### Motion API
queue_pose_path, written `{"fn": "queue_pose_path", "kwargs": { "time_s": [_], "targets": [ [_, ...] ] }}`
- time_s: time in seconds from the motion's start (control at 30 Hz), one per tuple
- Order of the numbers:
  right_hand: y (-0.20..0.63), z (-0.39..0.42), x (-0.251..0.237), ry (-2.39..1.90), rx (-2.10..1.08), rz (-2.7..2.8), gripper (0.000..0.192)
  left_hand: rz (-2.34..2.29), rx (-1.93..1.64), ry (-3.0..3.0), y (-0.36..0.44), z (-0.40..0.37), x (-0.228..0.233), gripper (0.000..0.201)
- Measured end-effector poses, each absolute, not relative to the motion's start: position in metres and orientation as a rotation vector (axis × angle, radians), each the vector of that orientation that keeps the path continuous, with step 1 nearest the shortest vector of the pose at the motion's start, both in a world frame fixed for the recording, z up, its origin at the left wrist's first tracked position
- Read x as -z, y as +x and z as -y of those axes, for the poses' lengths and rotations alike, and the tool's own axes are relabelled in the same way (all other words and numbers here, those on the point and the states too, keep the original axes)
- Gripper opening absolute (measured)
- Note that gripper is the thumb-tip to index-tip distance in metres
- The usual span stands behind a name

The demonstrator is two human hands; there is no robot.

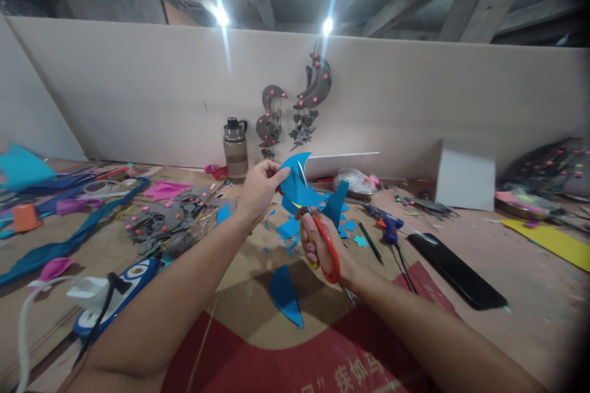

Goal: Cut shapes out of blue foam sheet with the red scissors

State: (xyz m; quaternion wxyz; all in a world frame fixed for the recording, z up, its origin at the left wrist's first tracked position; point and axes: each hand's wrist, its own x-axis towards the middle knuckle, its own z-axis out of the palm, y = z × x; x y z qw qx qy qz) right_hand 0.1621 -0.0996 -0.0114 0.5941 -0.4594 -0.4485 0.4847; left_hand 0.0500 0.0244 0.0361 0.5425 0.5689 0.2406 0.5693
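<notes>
My left hand [260, 188] pinches the left edge of a blue felt piece [295, 182], which has a crescent-like curve. In my right hand [318, 242] is a pair of scissors [330, 253] with red and yellow handles. One blade shows against the blue felt, at its right part. Below my hands a separate blue felt piece [284, 296], straight on one side and curved on the other, lies on the cardboard. Several blue scraps [289, 228] are scattered behind the scissors, and a small blue flower cutout [361, 241] lies to their right.
A glue gun [389, 225], a dark pencil [370, 242] and a black phone [456, 269] lie on the right. Grey felt pieces [173, 215] with pink dots are heaped on the left. A bottle [236, 150] stands by the white partition [138, 92], where grey moon decorations [316, 86] hang.
</notes>
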Motion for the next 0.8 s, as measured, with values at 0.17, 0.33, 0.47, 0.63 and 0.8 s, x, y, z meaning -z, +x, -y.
{"fn": "queue_pose_path", "kwargs": {
  "time_s": [0.17,0.33,0.47,0.63,0.8],
  "targets": [
    [0.163,0.099,0.014,-1.029,-1.124,1.066,0.054,-0.543,-1.339,1.358,0.051,-0.022,-0.038,0.035],
    [0.164,0.099,0.015,-1.036,-1.121,1.058,0.052,-0.541,-1.327,1.343,0.051,-0.021,-0.038,0.038],
    [0.163,0.1,0.014,-1.041,-1.133,1.039,0.051,-0.533,-1.304,1.314,0.051,-0.019,-0.039,0.04],
    [0.163,0.101,0.011,-1.078,-1.167,1.026,0.052,-0.551,-1.239,1.282,0.045,-0.026,-0.041,0.044],
    [0.164,0.099,0.016,-1.102,-1.195,1.029,0.053,-0.53,-1.249,1.295,0.039,-0.036,-0.041,0.042]
  ]
}}
